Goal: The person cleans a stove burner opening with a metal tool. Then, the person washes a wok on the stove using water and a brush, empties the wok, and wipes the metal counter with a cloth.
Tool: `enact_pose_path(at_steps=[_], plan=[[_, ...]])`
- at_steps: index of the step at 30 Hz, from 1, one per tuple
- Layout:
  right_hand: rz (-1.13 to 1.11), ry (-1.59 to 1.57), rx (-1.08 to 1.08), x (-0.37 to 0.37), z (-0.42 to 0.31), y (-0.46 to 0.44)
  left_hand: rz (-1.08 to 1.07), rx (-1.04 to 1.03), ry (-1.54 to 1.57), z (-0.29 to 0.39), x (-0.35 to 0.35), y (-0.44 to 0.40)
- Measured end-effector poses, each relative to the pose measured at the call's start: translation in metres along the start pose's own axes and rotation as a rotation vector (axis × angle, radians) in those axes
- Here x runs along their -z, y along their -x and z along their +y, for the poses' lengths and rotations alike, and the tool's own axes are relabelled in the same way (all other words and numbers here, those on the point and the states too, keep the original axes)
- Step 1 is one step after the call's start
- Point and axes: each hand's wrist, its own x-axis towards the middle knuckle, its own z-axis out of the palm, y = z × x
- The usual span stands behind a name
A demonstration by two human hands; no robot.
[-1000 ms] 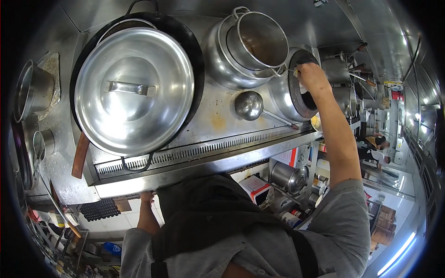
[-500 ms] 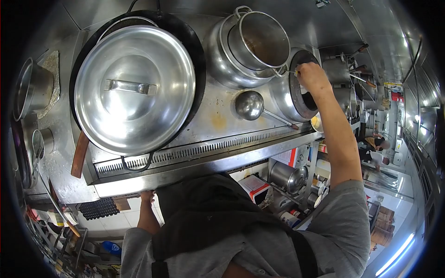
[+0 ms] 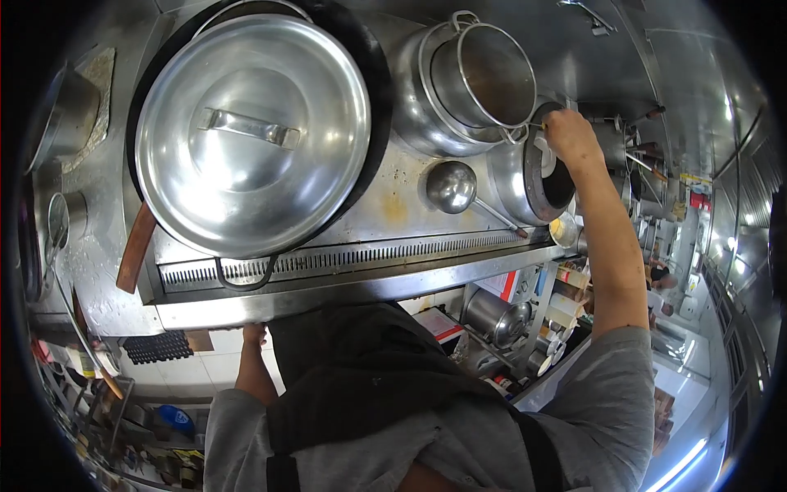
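My right hand [image 3: 571,141] is closed at the right of the stove, beside the handle of a steel pot [image 3: 494,75] with brown residue inside. Something thin and yellowish shows at its fingertips, too small to make out. Just below the fingers a white object [image 3: 543,152] lies over the dark opening of a round steel vessel [image 3: 515,182]. The pot rests in a larger steel pot [image 3: 418,107]. My left hand [image 3: 255,334] is low at the counter's front edge, its fingers mostly hidden. A ladle [image 3: 452,187] lies between the pots and the vent strip.
A large steel lid [image 3: 246,180] covers most of a black wok [image 3: 379,107] at the left. A wooden handle [image 3: 137,250] sticks out below it. Steel pots [image 3: 70,115] stand at the far left. Shelves with containers [image 3: 500,318] are below the counter; people [image 3: 658,287] are far right.
The view has shifted, so the lid sits higher and the pots farther right. My right hand stays by the pot handle, and the white object below it shows more.
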Motion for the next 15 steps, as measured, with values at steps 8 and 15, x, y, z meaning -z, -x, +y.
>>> enact_pose_path(at_steps=[8, 15], plan=[[-0.049, -0.008, 0.020, 0.007, -0.001, -0.004, 0.048, 0.019, 0.038, 0.006, -0.007, 0.007], [-0.068, -0.088, -0.018, -0.005, 0.004, 0.004, -0.001, 0.010, -0.019, 0.008, -0.004, 0.011]])
